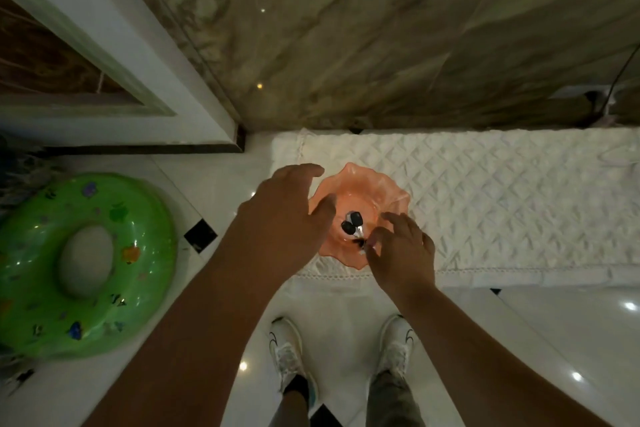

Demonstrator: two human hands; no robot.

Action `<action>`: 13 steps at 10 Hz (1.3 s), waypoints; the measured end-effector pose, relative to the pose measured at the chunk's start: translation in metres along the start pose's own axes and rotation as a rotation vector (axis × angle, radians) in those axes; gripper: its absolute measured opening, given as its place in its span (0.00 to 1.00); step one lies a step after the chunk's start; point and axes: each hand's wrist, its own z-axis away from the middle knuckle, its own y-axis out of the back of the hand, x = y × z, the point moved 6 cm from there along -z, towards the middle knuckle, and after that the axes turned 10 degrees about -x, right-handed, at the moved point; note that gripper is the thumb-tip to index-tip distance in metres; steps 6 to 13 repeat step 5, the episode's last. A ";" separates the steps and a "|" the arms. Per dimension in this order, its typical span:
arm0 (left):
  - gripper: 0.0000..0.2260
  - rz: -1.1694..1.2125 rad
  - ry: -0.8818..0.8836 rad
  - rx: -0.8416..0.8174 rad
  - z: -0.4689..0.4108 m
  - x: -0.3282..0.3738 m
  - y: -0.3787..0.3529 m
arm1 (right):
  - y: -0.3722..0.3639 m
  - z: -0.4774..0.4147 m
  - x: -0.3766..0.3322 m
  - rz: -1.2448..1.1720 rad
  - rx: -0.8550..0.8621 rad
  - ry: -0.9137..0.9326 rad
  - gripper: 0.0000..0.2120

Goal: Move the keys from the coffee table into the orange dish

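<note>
A bunch of black-headed keys [354,226] is seen lying in the bowl of the orange dish [377,198], a wavy-rimmed piece set on a white quilted cloth [502,198]. The left hand [287,215] is held over the dish's left rim with fingers spread and nothing grasped. The right hand [401,250] is poised at the near rim, its fingertips [372,242] drawn close to the keys' lower end; whether that end is pinched cannot be told. A green swim ring [86,263] is seen on the tiled floor [221,180] to the left, and white sneakers [287,354] below.
</note>
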 end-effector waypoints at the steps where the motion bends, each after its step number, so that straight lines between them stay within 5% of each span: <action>1: 0.21 0.005 0.004 -0.019 -0.003 -0.011 -0.010 | -0.028 -0.006 0.007 0.051 -0.122 -0.047 0.12; 3: 0.21 0.022 0.006 -0.027 -0.002 -0.010 -0.009 | -0.024 -0.021 0.000 -0.217 -0.285 -0.132 0.23; 5: 0.23 -0.022 0.020 -0.006 0.009 0.009 0.015 | 0.047 -0.006 -0.025 -0.367 -0.195 -0.061 0.26; 13: 0.23 -0.022 0.020 -0.006 0.009 0.009 0.015 | 0.047 -0.006 -0.025 -0.367 -0.195 -0.061 0.26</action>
